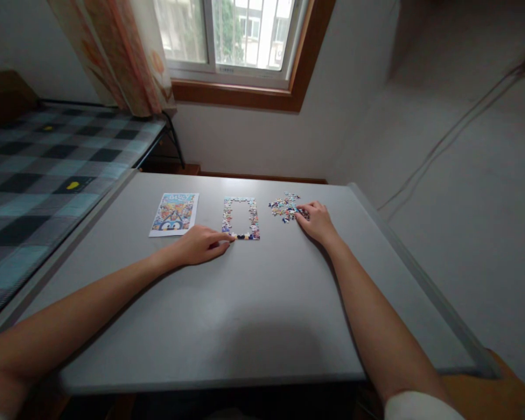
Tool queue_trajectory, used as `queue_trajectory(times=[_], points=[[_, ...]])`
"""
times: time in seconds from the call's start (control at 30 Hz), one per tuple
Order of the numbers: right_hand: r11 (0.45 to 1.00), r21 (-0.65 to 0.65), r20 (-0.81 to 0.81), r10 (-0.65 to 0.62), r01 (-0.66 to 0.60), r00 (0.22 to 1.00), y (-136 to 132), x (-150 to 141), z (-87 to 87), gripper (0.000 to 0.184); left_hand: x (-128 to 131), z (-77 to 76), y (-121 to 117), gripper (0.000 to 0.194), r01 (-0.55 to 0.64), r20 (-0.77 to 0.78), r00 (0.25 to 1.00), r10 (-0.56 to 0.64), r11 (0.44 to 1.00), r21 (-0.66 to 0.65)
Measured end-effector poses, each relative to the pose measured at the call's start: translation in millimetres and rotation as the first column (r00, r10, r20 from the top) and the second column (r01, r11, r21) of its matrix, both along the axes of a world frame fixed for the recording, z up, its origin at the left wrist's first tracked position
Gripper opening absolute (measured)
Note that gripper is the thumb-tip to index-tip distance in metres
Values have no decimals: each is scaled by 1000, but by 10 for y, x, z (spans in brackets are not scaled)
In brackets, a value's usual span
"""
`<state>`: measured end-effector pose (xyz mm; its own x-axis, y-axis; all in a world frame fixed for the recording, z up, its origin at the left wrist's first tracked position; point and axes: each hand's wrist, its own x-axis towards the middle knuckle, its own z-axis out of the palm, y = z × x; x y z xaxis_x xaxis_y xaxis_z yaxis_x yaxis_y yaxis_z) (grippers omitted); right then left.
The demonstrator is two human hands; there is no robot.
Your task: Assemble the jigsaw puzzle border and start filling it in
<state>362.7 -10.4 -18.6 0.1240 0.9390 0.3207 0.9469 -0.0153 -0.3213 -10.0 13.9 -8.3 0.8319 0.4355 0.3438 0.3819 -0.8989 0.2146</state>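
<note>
Left hand [202,245]: index finger on the puzzle frame's [254,217] near-left corner, grip holding nothing visible.
Right hand [317,222]: at the loose pieces [284,205], grip opening unclear.
Frame: mid-desk [245,303], right of the picture sheet [174,214].

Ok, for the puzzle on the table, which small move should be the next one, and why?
Probably the right hand should slide one of the loose pieces toward the puzzle border: its fingers are at those pieces, the border's middle is empty, and the left hand is at the border's near edge.
</note>
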Motion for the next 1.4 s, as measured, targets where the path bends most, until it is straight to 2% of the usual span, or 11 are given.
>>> queue_trajectory(times=[1.03, 1.23, 1.4], points=[[1000, 25, -25, 15, -15, 1000, -17, -48, 35, 37, 1, 10, -3, 31, 12, 11, 1000, -12, 1000, 0], [995, 54, -19, 88, -86, 996, -19, -79, 21, 43, 1, 10, -3, 32, 14, 8, 1000, -14, 1000, -14], [994, 16, 20, 109, -110, 994, -32, -125, -5, 40, -1, 10, 1, 32, 14, 5, 1000, -13, 1000, -18]])
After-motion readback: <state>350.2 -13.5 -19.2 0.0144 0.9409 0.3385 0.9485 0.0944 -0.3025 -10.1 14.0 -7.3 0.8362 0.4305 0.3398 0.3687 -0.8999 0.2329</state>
